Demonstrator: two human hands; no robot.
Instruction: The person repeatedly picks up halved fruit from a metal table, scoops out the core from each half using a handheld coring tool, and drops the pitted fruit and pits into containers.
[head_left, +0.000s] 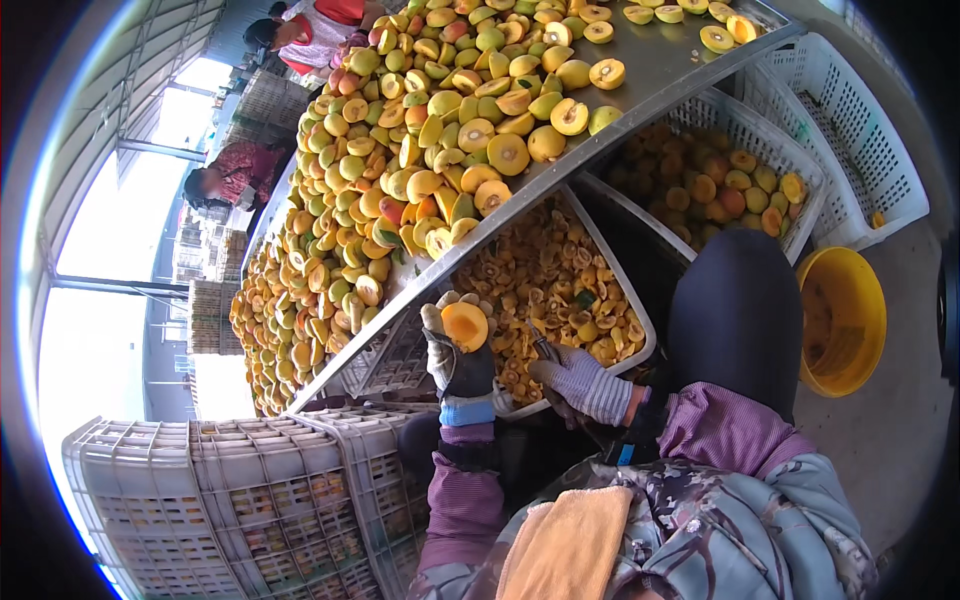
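Observation:
My left hand (456, 358), in a soiled work glove, holds a halved yellow peach (465, 327) with its cut face up and a smooth orange hollow in the middle. In my right hand (589, 382), also gloved, is a small metal pitting tool (541, 343) with a dark handle. Its tip stands apart from the peach half. Below both hands, a pale plastic crate (613, 259) holds many peach pits and scraps (536, 292). Above my left hand runs the metal rim of a table (525, 193), heaped with halved peaches (450, 142).
A white crate (814, 169) of peach halves stands under the table's right side, beside another white crate (874, 139). A yellow bucket (844, 322) is right of my knee. Stacked crates (262, 487) rise at left. Two people (240, 176) (315, 34) are across the table.

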